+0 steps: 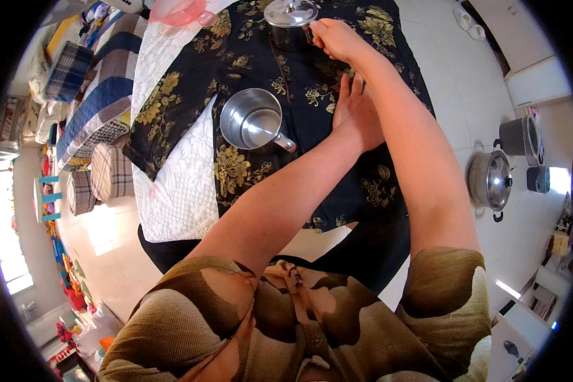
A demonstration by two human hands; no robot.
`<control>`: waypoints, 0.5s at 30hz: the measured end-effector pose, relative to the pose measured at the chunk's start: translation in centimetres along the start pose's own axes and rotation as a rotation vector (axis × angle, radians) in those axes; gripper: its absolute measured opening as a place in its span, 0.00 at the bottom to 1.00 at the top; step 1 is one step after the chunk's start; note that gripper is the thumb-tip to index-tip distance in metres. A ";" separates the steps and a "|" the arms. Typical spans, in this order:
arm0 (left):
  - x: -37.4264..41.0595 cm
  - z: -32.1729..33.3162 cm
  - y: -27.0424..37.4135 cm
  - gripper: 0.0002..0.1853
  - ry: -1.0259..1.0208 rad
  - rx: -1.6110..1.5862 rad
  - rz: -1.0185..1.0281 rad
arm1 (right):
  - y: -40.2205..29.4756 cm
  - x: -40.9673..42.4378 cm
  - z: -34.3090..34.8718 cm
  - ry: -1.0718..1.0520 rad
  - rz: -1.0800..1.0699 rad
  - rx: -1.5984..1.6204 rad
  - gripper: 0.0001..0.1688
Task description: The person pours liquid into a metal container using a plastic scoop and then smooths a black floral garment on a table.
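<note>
A black garment with gold flower print (315, 124) lies spread over a white quilted cloth (181, 205). My left hand (358, 112) rests on the garment with its fingers apart, partly hidden under my right forearm. Farther off, my right hand (332, 38) is closed at the side of a lidded metal pot (291, 36), where its handle would be; the fingers hide that part. The pot stands on the garment, its shiny lid (290, 12) on top. An open stainless steel saucepan (251, 119) stands nearer to me at the left, its handle pointing to the lower right.
A pink translucent plastic container (176, 10) is at the top left edge. Plaid stools (110, 172) and a striped quilt (105, 81) are at the left. On the tiled floor at the right stand a large lidded pot (491, 181) and a grey bin (515, 136); white slippers (469, 24) lie beyond.
</note>
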State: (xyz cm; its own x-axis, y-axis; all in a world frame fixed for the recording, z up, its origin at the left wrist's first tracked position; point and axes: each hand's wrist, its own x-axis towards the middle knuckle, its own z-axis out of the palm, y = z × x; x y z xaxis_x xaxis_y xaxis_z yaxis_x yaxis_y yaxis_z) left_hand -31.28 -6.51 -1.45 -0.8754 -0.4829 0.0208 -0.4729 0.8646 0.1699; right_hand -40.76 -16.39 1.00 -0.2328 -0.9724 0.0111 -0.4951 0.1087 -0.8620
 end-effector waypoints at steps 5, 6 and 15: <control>0.1 0.1 0.1 0.40 -0.037 0.067 -0.035 | 0.0 -0.8 -0.1 -0.015 0.060 0.129 0.22; 0.2 0.2 0.2 0.39 -0.035 0.063 -0.045 | 0.1 -0.8 -0.4 -0.037 0.046 0.085 0.22; 0.1 0.1 0.2 0.43 0.031 -0.033 -0.084 | 1.1 -4.0 -2.4 -0.077 0.143 0.178 0.21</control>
State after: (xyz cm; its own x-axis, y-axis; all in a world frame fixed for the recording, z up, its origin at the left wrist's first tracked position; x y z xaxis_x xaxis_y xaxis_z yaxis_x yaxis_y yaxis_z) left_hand -31.44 -6.35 -1.54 -0.8288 -0.5583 0.0359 -0.5407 0.8159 0.2050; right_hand -42.36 -11.87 1.25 -0.2218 -0.9634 -0.1505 -0.3050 0.2152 -0.9277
